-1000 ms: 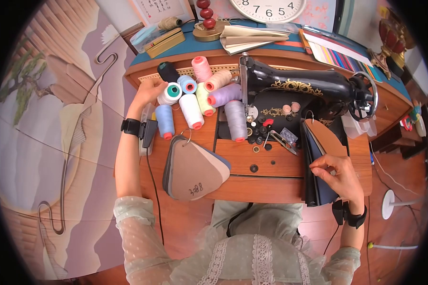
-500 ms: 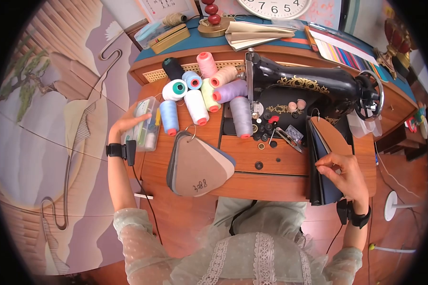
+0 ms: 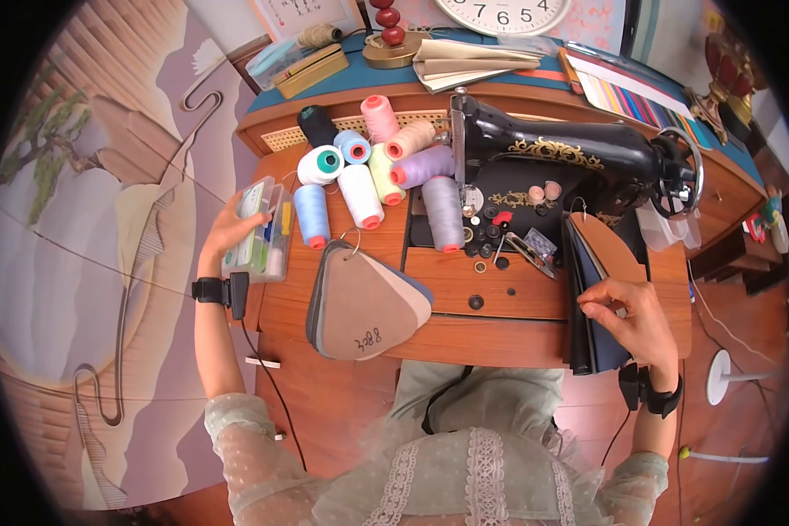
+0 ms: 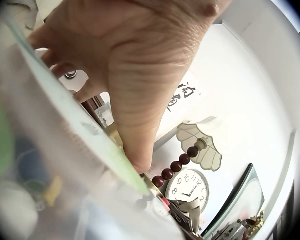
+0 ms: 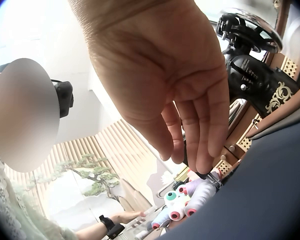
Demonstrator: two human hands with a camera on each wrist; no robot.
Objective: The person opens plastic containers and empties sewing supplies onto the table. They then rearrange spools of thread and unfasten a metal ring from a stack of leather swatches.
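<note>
My left hand (image 3: 228, 231) grips a clear plastic box (image 3: 259, 270) at the table's left edge, thumb across its top and fingers round the outer side. In the left wrist view the box's pale edge (image 4: 107, 152) runs between thumb and fingers; small items show through its wall. Beside it stand several thread cones, among them a light blue cone (image 3: 310, 215) and a white one with a green end (image 3: 321, 165). My right hand (image 3: 627, 320) hangs loosely curled over a ringed set of dark and brown swatches (image 3: 618, 252); its fingers (image 5: 206, 145) hold nothing.
A black sewing machine (image 3: 552, 145) stands at the right, with loose buttons (image 3: 476, 302) and snips (image 3: 530, 254) before it. A second ringed swatch set (image 3: 368, 302) lies at the front left. A clock (image 3: 502, 12) and folded papers (image 3: 473, 63) are at the back.
My left hand has left the white cone with the green end, moved left and nearer to me, and taken hold of the clear box. My right hand has hardly moved.
</note>
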